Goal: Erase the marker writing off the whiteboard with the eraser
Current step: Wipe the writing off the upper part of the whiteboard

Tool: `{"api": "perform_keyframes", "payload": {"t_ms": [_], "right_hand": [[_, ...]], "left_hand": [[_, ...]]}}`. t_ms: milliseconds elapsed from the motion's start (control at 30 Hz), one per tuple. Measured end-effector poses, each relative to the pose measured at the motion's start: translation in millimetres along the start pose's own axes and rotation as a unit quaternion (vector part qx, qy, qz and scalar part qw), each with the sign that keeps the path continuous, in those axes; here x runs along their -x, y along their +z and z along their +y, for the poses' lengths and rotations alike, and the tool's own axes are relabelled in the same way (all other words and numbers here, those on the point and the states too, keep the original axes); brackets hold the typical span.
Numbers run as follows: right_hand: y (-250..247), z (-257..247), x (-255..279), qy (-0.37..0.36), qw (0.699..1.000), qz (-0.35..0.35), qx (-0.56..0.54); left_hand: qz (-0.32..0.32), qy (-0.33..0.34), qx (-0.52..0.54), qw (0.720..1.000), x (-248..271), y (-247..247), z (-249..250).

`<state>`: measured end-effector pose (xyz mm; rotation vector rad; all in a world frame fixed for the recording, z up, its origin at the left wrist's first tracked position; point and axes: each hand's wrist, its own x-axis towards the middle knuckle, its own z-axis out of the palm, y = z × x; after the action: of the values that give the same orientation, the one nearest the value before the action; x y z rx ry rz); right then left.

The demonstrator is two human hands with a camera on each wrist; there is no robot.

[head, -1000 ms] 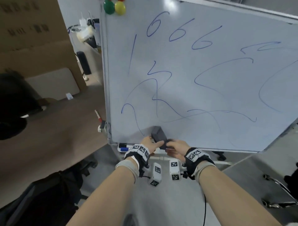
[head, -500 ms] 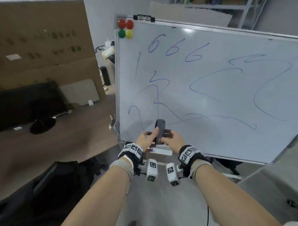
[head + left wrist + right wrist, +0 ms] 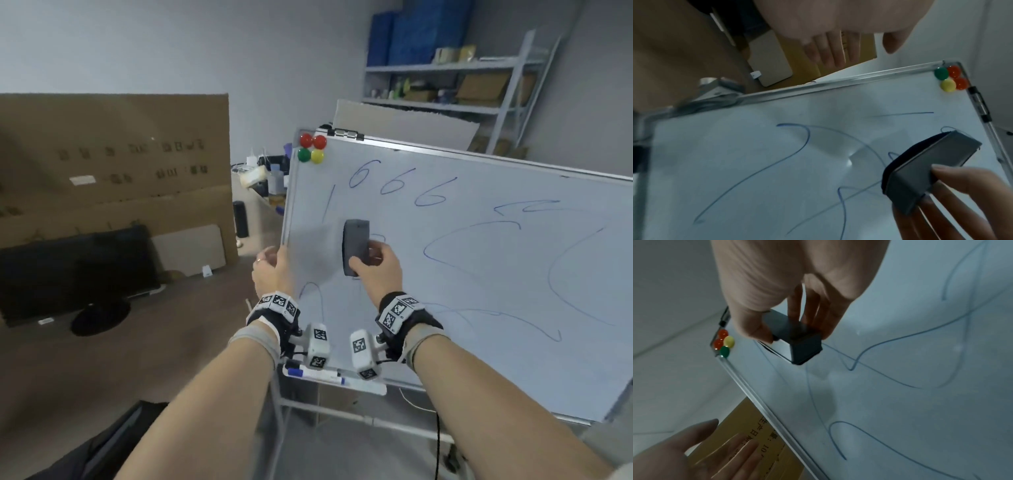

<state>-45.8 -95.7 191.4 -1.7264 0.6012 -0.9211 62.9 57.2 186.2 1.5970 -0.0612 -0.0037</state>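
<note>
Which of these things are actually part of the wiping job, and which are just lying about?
Part of the job:
eraser, held in the right hand
whiteboard
blue writing

Just lying about:
round magnets
markers on the tray
monitor
cardboard
shelf

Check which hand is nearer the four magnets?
Right. The right hand holds the eraser on the board below the magnets; the left hand sits lower, at the board's left edge.
</note>
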Motion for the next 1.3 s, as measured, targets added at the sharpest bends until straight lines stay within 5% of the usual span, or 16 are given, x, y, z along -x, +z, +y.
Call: {"api": "perform_keyframes", "payload": {"t_ms": [100, 300, 567, 700, 900, 1000, 1133, 1300], "right_hand": [[19.7, -20.6, -15.0, -0.061, 0.997, 0.037, 0.037], [43.5, -19.4, -41.1, -0.098, 0.986, 0.064, 0.12], [62.0, -33.7, -55.3, -0.243, 0.911, 0.108, 0.315], [47.0, -72.2, -88.8, -0.211, 0.915, 0.184, 0.292], [57.8, -38.6, -72.2, -0.319, 0.871, 0.02, 0.374], [52.2, -44.8, -85.5, -0.336, 0.861, 0.06, 0.377], [42.8, -50.6, -100.7, -0.251, 0.898, 0.139, 0.334], [63.9, 1.2, -69.9, -0.31, 0.888, -0.031, 0.34]], "left_hand": [[0.005, 0.007, -0.055, 0.998, -40.3, 2.3, 14.8], [-0.158, -0.022, -0.054, 0.986, -80.9, 26.4, -1.2], [-0.144, 0.011, -0.031, 0.989, -89.6, 30.1, -31.2], [-0.141, 0.006, -0.041, 0.989, -85.9, 30.9, -31.6], [-0.137, 0.009, -0.046, 0.989, -93.1, 34.6, -34.7], [-0.134, 0.014, -0.057, 0.989, -93.1, 37.7, -34.6], [-0.143, 0.011, -0.056, 0.988, -94.5, 39.6, -34.7], [-0.142, -0.002, -0.053, 0.988, -105.7, 37.6, -35.7]]}}
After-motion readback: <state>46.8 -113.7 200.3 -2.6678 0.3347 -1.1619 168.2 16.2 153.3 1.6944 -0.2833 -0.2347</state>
